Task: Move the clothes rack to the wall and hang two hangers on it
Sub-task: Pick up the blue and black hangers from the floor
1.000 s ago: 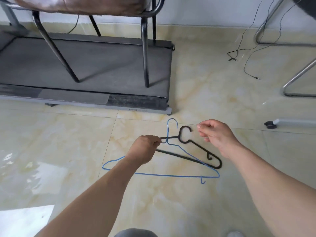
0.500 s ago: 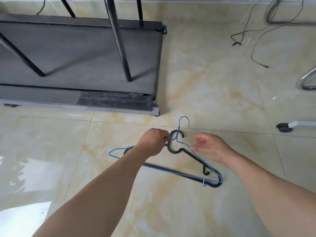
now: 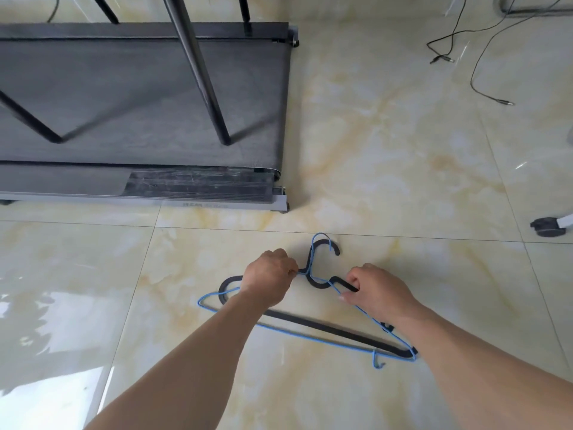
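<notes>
Two hangers lie stacked on the marble floor in front of me: a thick black hanger [image 3: 325,328] and a thin blue wire hanger [image 3: 310,338] over it, hooks pointing away from me. My left hand [image 3: 268,282] is closed on the hangers' left shoulder just beside the hooks. My right hand [image 3: 375,290] grips the right shoulder of both hangers. At the right edge a white bar on a black caster [image 3: 547,227] shows, maybe the clothes rack's foot; the rest of it is out of view.
A grey treadmill [image 3: 139,100] lies flat at the upper left, with dark chair legs [image 3: 198,69] standing on its belt. Black cables [image 3: 477,54] trail over the floor at the upper right.
My right hand has come down from above the hooks and closed on the hangers' right shoulder. The black hanger has swung into line with the blue one. My view has tilted down.
</notes>
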